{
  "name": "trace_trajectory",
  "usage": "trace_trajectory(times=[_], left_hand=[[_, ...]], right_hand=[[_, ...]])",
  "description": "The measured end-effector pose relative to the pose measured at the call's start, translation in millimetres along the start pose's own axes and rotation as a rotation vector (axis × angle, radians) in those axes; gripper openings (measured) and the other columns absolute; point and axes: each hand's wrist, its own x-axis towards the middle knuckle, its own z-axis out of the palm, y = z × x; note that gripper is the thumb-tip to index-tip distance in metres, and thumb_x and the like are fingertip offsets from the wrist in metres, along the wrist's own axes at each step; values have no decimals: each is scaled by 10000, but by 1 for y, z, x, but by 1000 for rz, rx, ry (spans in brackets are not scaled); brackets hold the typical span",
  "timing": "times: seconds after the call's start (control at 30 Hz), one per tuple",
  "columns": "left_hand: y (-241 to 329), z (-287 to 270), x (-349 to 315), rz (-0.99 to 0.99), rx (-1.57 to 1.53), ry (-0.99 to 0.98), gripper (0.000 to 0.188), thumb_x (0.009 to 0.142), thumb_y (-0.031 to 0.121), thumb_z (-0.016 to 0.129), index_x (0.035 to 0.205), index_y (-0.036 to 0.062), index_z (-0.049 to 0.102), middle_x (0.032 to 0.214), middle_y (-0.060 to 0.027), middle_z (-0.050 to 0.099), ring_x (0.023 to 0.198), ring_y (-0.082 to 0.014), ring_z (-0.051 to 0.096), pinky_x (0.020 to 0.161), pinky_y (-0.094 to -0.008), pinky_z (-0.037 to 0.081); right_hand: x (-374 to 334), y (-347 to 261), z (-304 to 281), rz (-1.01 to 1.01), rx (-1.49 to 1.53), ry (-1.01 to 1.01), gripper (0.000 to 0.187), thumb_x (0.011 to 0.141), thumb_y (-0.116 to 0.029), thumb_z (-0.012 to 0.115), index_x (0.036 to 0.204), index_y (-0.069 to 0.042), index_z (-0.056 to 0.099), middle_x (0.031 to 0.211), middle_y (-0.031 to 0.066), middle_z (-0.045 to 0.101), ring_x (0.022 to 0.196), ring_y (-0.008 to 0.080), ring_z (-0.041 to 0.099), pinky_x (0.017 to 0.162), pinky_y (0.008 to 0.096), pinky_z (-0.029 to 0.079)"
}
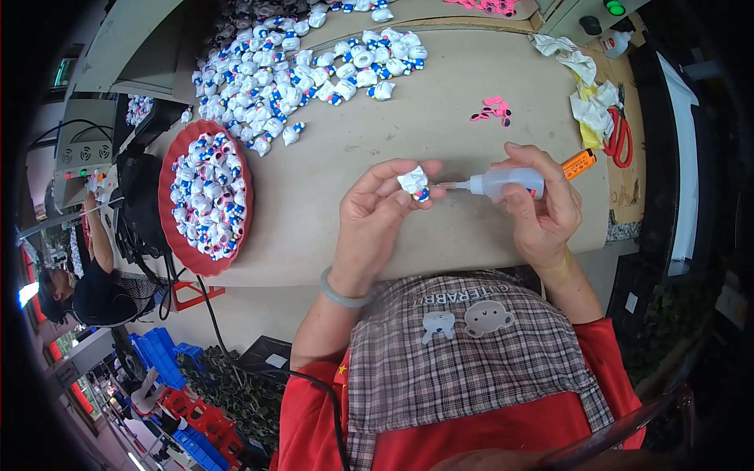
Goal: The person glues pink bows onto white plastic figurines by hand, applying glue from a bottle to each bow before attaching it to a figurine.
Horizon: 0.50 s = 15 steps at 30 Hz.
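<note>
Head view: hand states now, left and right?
Left hand: closed on a small white figurine.
Right hand: closed on a clear squeeze bottle, nozzle at the figurine.

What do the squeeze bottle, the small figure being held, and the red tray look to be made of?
The squeeze bottle in the right hand looks like soft translucent plastic: cloudy, matte walls. The small figure in the left hand seems glossy white moulded plastic or vinyl with blue spots; which one is unclear. The red tray appears to be rigid plastic with a smooth rim.
</note>
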Motion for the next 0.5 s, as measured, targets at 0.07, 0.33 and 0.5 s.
trace_trajectory(times=[0.07,0.33,0.5], left_hand=[[-1,0,1,5,-1,-13,293,896,-31,490,1187,-23,519,1200,-228,583,997,-251,643,824,-316,515],[-1,1,0,-16,2,-16,294,887,-23,503,1180,-29,520,1195,-230,586,995,-247,645,834,-315,513],[-1,1,-1,-20,10,-13,300,885,-27,495,1184,-31,517,1197,-233,584,993,-252,646,832,-316,513]], right_hand=[[0,0,1,17,59,-10,348,865,-204,670,1114,24,586,840,119,663,667,152,635,593,238,482],[1,2,5,53,202,3,325,891,-151,640,1148,33,568,854,113,665,636,104,602,573,205,477],[0,4,2,42,167,-31,332,890,-150,641,1154,36,566,855,113,665,637,103,602,569,205,476]])
